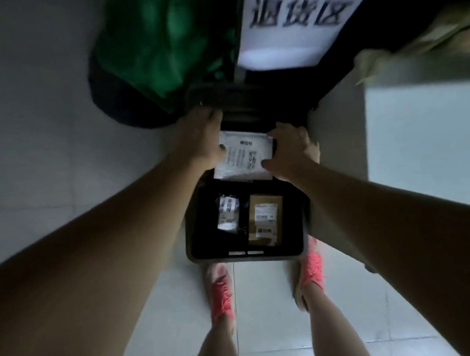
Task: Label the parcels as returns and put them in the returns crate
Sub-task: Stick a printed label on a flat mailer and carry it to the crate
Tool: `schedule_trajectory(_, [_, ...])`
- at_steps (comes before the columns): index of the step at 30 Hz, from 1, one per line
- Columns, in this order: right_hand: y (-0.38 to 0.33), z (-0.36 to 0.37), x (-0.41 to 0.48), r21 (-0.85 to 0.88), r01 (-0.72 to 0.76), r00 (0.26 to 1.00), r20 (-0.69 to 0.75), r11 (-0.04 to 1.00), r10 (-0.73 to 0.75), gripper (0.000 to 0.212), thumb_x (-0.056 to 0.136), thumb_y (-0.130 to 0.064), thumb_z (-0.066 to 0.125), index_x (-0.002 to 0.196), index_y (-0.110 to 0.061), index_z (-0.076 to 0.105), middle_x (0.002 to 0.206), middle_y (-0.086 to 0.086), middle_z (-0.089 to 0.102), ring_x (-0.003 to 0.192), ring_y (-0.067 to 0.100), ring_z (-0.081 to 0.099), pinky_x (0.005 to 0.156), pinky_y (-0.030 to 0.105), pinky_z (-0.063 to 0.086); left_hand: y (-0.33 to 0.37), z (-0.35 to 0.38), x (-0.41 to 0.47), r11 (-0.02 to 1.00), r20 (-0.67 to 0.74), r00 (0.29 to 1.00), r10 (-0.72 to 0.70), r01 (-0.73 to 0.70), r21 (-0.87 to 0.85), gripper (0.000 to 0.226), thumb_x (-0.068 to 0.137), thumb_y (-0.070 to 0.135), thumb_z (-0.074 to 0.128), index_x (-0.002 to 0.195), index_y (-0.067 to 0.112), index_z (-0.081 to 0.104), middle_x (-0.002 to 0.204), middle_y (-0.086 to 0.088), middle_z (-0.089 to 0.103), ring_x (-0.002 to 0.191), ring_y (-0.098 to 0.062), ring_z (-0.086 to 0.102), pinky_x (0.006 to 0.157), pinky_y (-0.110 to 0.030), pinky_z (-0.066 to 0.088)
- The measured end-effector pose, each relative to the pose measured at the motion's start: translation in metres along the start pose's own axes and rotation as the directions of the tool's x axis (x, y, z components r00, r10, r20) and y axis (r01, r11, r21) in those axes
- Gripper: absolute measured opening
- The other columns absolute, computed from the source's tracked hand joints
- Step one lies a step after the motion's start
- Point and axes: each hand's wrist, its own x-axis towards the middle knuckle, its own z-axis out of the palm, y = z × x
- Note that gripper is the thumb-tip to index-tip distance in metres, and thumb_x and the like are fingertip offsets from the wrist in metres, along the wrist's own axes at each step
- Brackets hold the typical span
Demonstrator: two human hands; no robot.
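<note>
A white flat parcel (244, 156) with a printed label hangs over the far half of the black returns crate (195, 254) on the floor. My left hand (205, 140) grips its left edge and my right hand (291, 150) grips its right edge. Lower in the crate lie a small dark parcel with white labels (228, 213) on the left and a brown cardboard parcel (265, 218) with two labels on the right. The crate's far wall is hidden behind my hands.
A white sign with large dark characters (298, 14) stands behind the crate, beside a green bag (161, 40). A pale cabinet or table (426, 134) rises on the right. My feet in pink shoes (221, 292) stand on grey floor tiles just before the crate.
</note>
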Motion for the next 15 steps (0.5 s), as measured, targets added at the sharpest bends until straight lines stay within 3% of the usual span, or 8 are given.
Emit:
schedule_trajectory(7, [-0.019,-0.152,-0.15,0.004,-0.026,0.993,-0.115,1.0,0.027,0.069,0.082,-0.036,0.073,0.144,-0.035,0.044,0.158,-0.013,0.029,0.143,0.019,0.03,0.11,0.043,0.035,0.033,-0.162,-0.118,0.998,0.016,1.0,0.004,-0.005,0.065,0.054,0.084,0.038,0.068,0.13,0.017,0.048,0.121,-0.007,0.056,0.112,-0.029,0.056,0.081,-0.038,0.048])
schedule_trajectory(10, [-0.014,-0.216,-0.22,0.066,-0.038,0.969,-0.243,0.997,0.053,0.063,0.08,-0.032,0.073,0.138,-0.035,0.051,0.152,-0.012,0.039,0.137,0.018,0.038,0.105,0.04,0.037,0.063,-0.231,-0.167,0.994,-0.043,0.998,0.037,-0.032,0.104,0.044,0.083,0.038,0.069,0.119,0.016,0.054,0.115,-0.006,0.058,0.107,-0.028,0.058,0.078,-0.036,0.049])
schedule_trajectory(15, [0.016,-0.299,-0.315,0.139,-0.019,0.931,-0.358,0.99,0.068,0.064,0.078,-0.037,0.077,0.137,-0.033,0.053,0.152,-0.011,0.04,0.136,0.021,0.038,0.108,0.04,0.036,0.13,-0.32,-0.231,0.981,-0.13,0.989,0.07,-0.045,0.187,0.055,0.085,0.042,0.067,0.131,0.016,0.051,0.127,-0.007,0.054,0.12,-0.029,0.052,0.092,-0.04,0.048])
